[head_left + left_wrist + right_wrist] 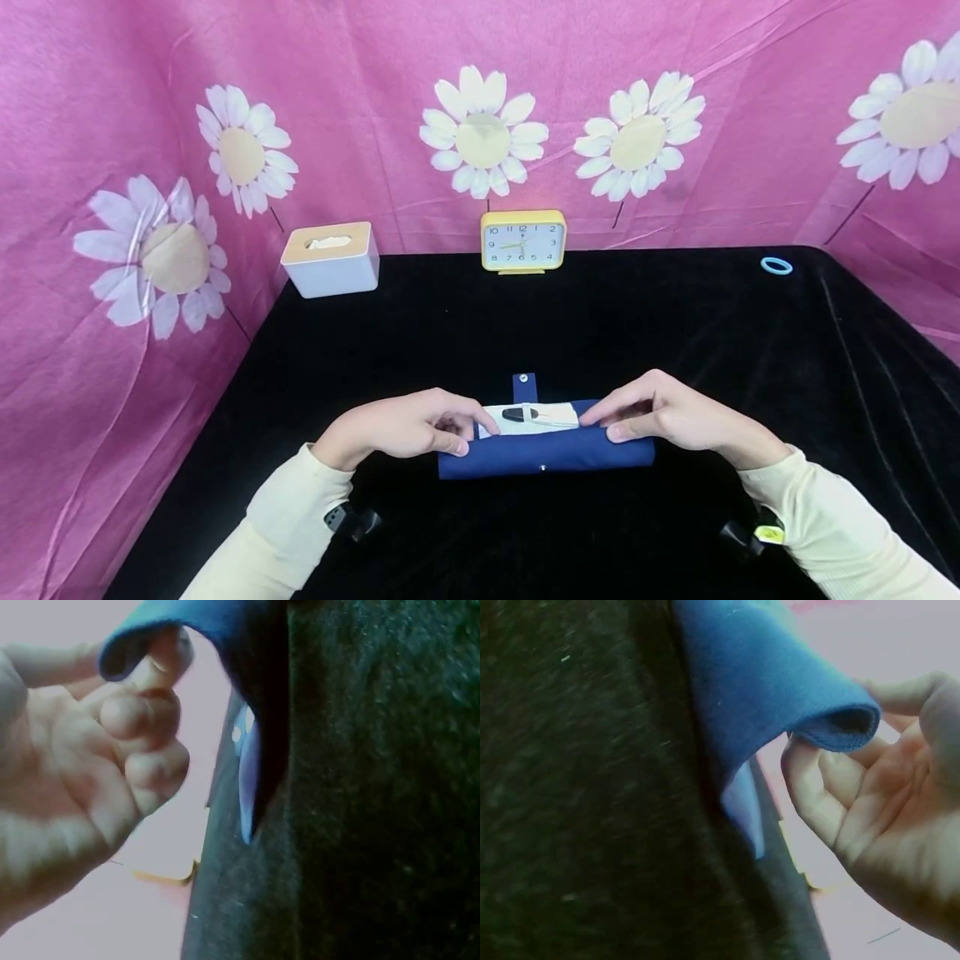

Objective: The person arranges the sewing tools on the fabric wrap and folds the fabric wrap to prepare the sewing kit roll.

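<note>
A navy blue fabric roll-up pouch (491, 460) lies on the black cloth, its near edge folded over. A tab with a metal snap (524, 385) sticks out at its far side, and another snap sits on the near fold. On the white inner panel (557, 414) lies a slim tool with a black handle (514, 414), under a white band; its kind is unclear. My left hand (416, 423) pinches the pouch's left part, the rolled edge between thumb and fingers in the left wrist view. At the other end, my right hand (671, 414) pinches the curled edge (840, 727) likewise.
A white tissue box (333, 271) with a wood-coloured lid stands at the back left. The yellow clock (523, 242) is at the back middle. A light blue ring (776, 266) lies at the back right. Pink flowered cloth (360, 108) hangs behind the table.
</note>
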`<state>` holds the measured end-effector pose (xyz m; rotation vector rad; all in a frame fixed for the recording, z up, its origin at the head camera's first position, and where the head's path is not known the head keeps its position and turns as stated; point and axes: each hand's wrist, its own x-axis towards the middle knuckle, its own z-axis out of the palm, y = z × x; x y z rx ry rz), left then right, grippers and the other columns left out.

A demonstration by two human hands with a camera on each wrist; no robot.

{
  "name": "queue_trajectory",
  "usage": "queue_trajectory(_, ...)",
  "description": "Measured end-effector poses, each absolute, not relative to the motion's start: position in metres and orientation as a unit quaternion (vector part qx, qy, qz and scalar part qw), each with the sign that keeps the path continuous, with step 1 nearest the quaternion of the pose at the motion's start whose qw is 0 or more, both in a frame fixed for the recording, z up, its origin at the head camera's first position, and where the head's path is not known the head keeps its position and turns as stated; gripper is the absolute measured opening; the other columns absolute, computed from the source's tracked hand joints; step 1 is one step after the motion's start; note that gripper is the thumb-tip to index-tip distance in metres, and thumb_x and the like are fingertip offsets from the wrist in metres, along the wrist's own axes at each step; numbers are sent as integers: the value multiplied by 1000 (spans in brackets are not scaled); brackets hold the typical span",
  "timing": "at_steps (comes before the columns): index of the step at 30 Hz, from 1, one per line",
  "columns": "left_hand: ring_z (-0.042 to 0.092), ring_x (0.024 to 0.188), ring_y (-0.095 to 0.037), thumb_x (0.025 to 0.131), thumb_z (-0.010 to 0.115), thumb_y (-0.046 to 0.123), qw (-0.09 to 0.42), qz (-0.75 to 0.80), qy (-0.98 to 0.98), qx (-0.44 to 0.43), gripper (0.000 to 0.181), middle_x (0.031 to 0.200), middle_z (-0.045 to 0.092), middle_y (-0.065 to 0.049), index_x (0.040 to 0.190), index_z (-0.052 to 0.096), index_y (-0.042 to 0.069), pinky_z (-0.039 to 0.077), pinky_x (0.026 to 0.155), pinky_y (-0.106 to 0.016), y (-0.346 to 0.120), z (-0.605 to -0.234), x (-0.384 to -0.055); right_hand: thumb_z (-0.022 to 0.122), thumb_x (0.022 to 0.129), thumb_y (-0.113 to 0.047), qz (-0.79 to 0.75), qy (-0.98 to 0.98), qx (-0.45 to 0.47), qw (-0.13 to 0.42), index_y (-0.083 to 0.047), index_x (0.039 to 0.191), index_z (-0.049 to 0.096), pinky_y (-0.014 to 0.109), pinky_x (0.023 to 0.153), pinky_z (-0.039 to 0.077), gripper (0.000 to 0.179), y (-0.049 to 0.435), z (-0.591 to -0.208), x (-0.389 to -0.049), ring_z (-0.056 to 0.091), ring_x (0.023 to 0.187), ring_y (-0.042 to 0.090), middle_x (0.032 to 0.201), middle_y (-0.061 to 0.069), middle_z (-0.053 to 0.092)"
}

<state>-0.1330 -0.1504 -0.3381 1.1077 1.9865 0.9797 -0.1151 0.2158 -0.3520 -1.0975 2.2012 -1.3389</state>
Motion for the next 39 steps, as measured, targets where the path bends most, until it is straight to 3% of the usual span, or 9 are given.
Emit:
queue_trajectory(4, 55, 78, -7, 99, 57, 1, 325, 375, 777, 388, 29, 85, 61, 4, 126, 62, 9, 46, 76, -23, -151, -347, -137, 67, 93, -4, -475, 787, -342, 197, -8, 115, 76, 24, 81, 54, 24, 214, -363, -119, 64, 91, 5, 108, 2, 75)
queue_trajectory(10, 58, 76, -10, 96, 63, 3, 303, 366, 809, 345, 14, 83, 68, 1, 108, 67, 9, 48, 75, -26, -151, -355, -139, 78, 88, -17, -431, 838, -303, 142, -13, 101, 79, 23, 72, 56, 14, 213, -373, -121, 66, 81, 3, 95, 1, 77)
queue_trajectory(16, 55, 68, -8, 92, 69, 3, 286, 350, 826, 338, 11, 73, 65, 4, 100, 66, 9, 46, 68, -24, -148, -359, -137, 85, 79, -12, -404, 829, -385, 30, -22, 92, 76, 24, 66, 51, 19, 209, -375, -120, 60, 75, 8, 86, -7, 69)
queue_trajectory(19, 54, 67, -7, 91, 71, 5, 261, 327, 841, 342, 12, 73, 67, 5, 100, 65, 9, 46, 68, -24, -147, -357, -135, 82, 80, -3, -387, 809, -443, 5, -27, 94, 75, 23, 73, 51, 28, 207, -372, -118, 61, 82, 9, 92, -11, 67)
queue_trajectory(23, 55, 75, -9, 90, 73, 9, 188, 262, 870, 373, 14, 82, 66, 9, 100, 65, 14, 46, 73, -26, -143, -349, -128, 76, 85, 1, -342, 807, -481, 8, -30, 101, 75, 19, 76, 51, 35, 205, -366, -113, 61, 89, 4, 98, -15, 64)
queue_trajectory(27, 54, 90, -12, 88, 77, 17, 138, 224, 866, 425, 19, 98, 60, 7, 103, 66, 18, 47, 80, -27, -139, -340, -120, 83, 84, -20, -302, 827, -473, 23, -29, 109, 73, 22, 73, 51, 28, 205, -361, -107, 57, 90, 4, 102, -13, 61)
queue_trajectory(31, 53, 99, -11, 83, 83, 32, 153, 192, 861, 445, 37, 108, 56, 6, 113, 64, 24, 49, 84, -27, -136, -336, -115, 90, 73, -36, -269, 852, -448, 34, -32, 112, 71, 26, 80, 52, 44, 204, -359, -104, 56, 97, 4, 107, -14, 57)
queue_trajectory(34, 53, 102, -11, 79, 86, 38, 150, 152, 870, 444, 47, 113, 56, 6, 117, 61, 27, 50, 85, -28, -136, -336, -115, 91, 71, -32, -255, 865, -430, 39, -34, 111, 70, 27, 82, 53, 45, 203, -358, -104, 56, 99, 5, 109, -15, 55)
queue_trajectory(39, 54, 98, -11, 83, 81, 35, 144, 140, 878, 435, 44, 114, 60, 4, 120, 59, 28, 50, 85, -30, -136, -338, -116, 89, 76, -26, -268, 870, -410, 58, -37, 111, 69, 28, 83, 52, 42, 204, -358, -104, 55, 103, 7, 113, -15, 56)
